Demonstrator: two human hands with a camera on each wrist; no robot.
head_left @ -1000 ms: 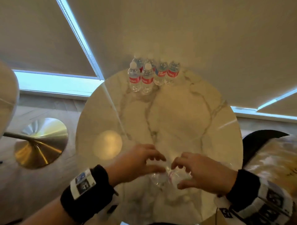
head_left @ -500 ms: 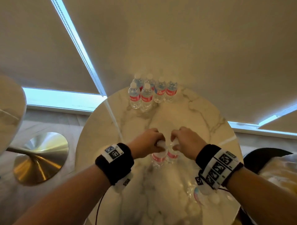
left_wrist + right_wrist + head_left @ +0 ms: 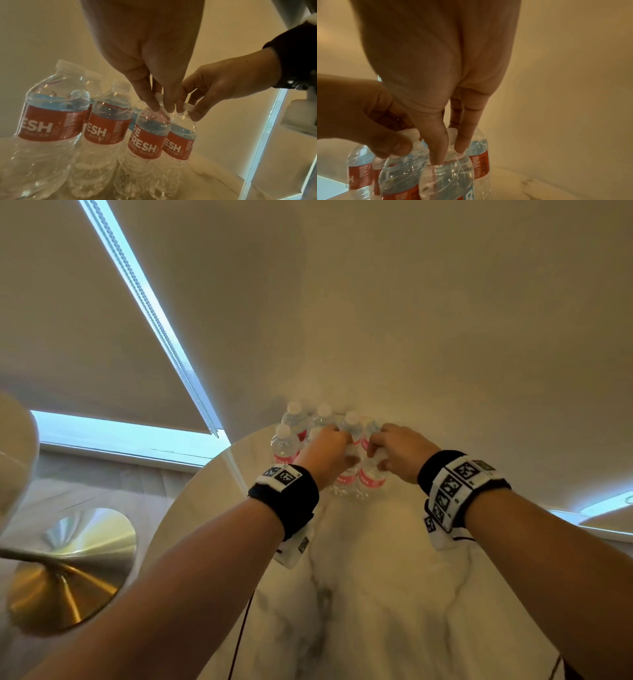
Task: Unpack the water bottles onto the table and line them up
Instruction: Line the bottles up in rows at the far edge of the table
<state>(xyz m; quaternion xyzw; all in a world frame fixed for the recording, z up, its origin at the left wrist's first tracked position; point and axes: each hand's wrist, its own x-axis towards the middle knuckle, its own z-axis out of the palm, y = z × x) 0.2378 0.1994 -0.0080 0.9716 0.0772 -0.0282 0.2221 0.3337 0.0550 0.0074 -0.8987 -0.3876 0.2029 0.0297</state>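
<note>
Two water bottles point(image 3: 358, 479), necks pinched by left hand point(image 3: 325, 455), right hand point(image 3: 399, 451)

Person, two bare forearms, no sleeves.

Left wrist: broad black fabric wristband point(image 3: 284, 499), soft and ribbed-looking. A white strip point(image 3: 280, 474) across its top bears black square-pattern tags. A small white unit point(image 3: 295, 548) hangs beneath the band, carrying another such tag. A thin dark cable point(image 3: 239, 642) trails from it.

Right wrist: matching black wristband point(image 3: 460, 491), wrapped by a wider white panel point(image 3: 457, 484) printed with several black square-pattern tags in a row. A white unit point(image 3: 442, 534) sits under the band, tagged likewise.

Left hand point(image 3: 325, 453) and right hand point(image 3: 399, 451): ungloved, no rings seen.
</note>
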